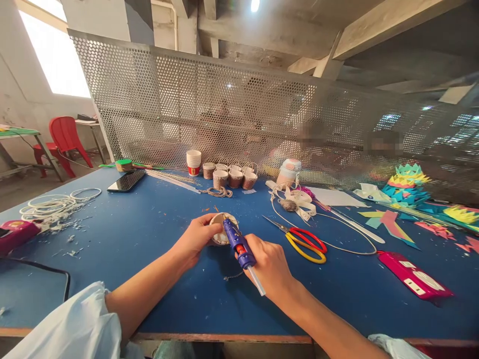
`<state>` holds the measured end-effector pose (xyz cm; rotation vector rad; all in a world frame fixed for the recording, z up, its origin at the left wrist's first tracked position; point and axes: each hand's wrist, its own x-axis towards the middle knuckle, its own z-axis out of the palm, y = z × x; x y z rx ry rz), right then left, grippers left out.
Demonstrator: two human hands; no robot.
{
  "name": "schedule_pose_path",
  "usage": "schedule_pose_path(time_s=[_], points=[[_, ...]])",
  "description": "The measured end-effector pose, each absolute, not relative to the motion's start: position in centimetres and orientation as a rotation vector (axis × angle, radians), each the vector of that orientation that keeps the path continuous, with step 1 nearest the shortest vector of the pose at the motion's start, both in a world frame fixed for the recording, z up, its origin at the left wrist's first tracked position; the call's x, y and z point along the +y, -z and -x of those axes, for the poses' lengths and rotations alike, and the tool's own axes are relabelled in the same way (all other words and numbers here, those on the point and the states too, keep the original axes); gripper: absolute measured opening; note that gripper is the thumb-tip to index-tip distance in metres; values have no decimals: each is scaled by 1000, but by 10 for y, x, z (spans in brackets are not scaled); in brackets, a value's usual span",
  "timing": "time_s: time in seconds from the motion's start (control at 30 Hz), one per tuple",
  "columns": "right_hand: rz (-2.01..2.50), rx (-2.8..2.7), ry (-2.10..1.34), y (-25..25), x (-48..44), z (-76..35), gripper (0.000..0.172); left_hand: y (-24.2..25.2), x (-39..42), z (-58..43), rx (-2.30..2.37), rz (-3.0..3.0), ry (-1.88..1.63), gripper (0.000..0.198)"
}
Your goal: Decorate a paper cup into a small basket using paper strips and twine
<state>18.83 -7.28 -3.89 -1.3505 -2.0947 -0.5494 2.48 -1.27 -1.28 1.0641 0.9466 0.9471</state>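
My left hand (195,240) is closed around a small paper cup (220,234) that lies on its side on the blue table (149,234), its open end facing me. A blue hot glue gun (238,247) is gripped in my right hand (270,264), with a white glue stick poking out of its back toward me. The gun's nozzle points at the cup's rim. A loose bit of twine lies on the table just below the gun.
Red and yellow scissors (305,243), a wire loop and a pink power strip (413,275) lie to the right. Twine-wrapped cups (229,176) and stacked paper cups (193,162) stand at the back by a perforated metal screen. A phone (126,181) and white rings (56,204) lie left.
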Motion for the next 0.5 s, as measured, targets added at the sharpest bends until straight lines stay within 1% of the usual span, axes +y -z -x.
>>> schedule_pose_path(time_s=[0.17,0.3,0.5], points=[[1389,-2066,555,39,-73,-188,15,17,-10,-25,962,-1063,-1010,36],[1368,-2082,495,41,-73,-191,12,18,-10,-25,976,-1060,-1026,35],[1170,-1980,205,37,-78,-190,6,18,-8,-22,959,-973,-986,34]])
